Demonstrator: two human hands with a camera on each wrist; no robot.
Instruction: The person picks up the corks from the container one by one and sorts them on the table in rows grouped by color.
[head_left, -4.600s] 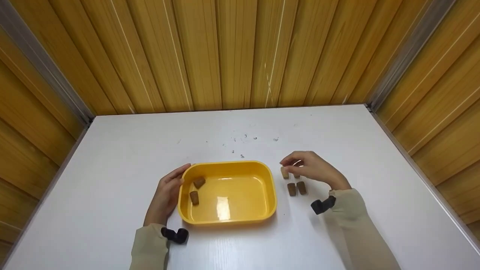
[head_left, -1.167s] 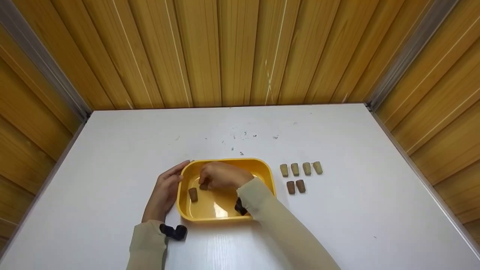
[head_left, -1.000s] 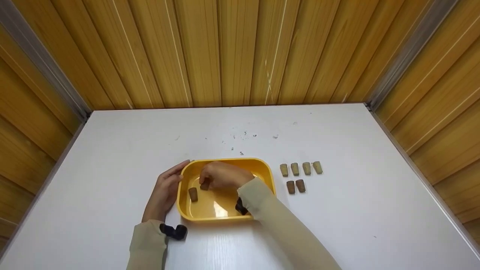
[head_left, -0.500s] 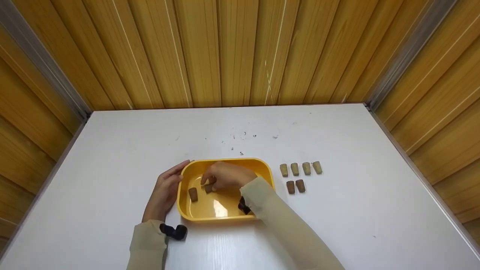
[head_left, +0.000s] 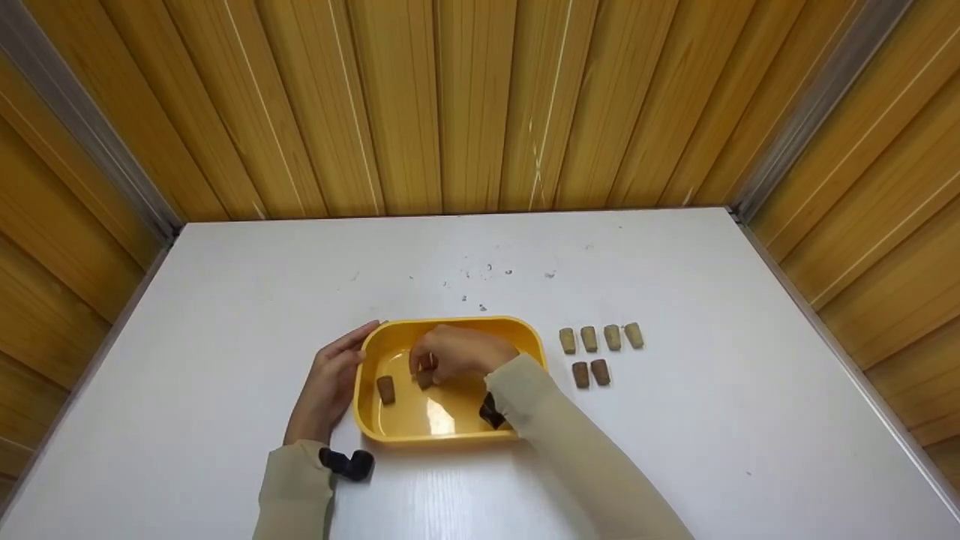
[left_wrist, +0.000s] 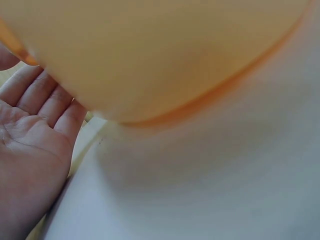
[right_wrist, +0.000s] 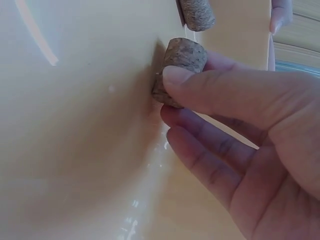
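A yellow plastic tray (head_left: 450,436) lies on the white table. My left hand (head_left: 335,379) rests against its left outer wall, fingers fairly straight along it and thumb at the rim; the tray's side covers the fingertips in the left wrist view. Inside the tray, my right hand (head_left: 461,350) pinches a brown tapered cork stopper (right_wrist: 184,54) between thumb and fingers, close over the tray floor. Another brown cork stopper (head_left: 385,390) lies to its left in the tray.
Right of the tray, several light cork stoppers (head_left: 589,339) lie in a row. Two brown cork stoppers (head_left: 590,373) lie side by side below that row. Dark specks mark the table behind the tray, and wood-grain panels (head_left: 472,105) enclose the back and sides.
My right hand has come from the light stoppers into the tray and taken hold of a brown cork stopper, shifting it slightly right. My left hand stays at the tray.
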